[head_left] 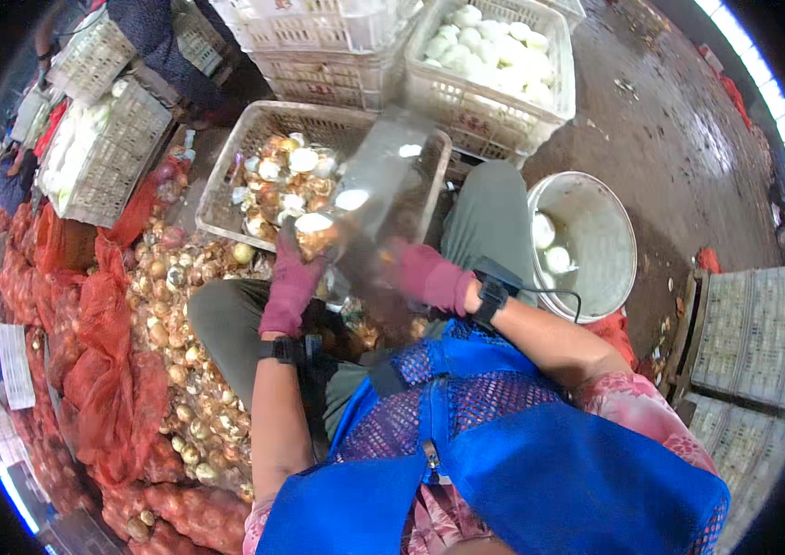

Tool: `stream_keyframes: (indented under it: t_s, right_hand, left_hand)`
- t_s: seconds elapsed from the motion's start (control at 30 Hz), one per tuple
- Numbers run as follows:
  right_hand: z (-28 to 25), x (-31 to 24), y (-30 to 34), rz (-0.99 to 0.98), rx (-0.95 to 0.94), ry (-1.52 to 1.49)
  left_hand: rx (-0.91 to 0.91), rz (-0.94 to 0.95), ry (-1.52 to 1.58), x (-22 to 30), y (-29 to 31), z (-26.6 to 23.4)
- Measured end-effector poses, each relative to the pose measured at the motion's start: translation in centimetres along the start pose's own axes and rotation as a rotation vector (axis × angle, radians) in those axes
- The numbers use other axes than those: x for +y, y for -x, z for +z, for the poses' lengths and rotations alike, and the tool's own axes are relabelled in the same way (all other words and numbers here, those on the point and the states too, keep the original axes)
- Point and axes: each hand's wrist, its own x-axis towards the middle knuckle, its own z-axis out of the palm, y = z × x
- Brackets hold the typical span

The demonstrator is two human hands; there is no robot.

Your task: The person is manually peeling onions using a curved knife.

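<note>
Head view, I see the maroon-gloved left hand (298,282) pinching a round brown-and-white onion (314,237) by the near rim of a rectangular whitish plastic crate (229,171), maroon-gloved right hand (428,277), grip I cannot tell, near a blurred grey blade-like shape (380,176).

Can see white perforated plastic crates (318,55) stacked just shy of 12 o'clock, plus a co-worker (154,42) in dark patterned clothing around 10:30. Also got bulging red mesh sacks (27,291) at 9, wet brown-grey floor (679,120) at 2, pale latticed plastic crates (748,333) piled between 3 and 4.
</note>
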Motion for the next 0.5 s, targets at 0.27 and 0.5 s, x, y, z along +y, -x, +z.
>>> stream_keyframes:
  t_s: [0.27,0.5]
  right_hand:
    - [1.5,1.0,-1.8,0.001,0.029,-0.061]
    - [9.2,2.0,1.1,0.059,0.138,-0.087]
  left_hand:
    - [0.078,-0.103,0.003,1.2,-0.7,-0.2]
    - [0.136,-0.364,0.363,0.1,-2.8,-0.1]
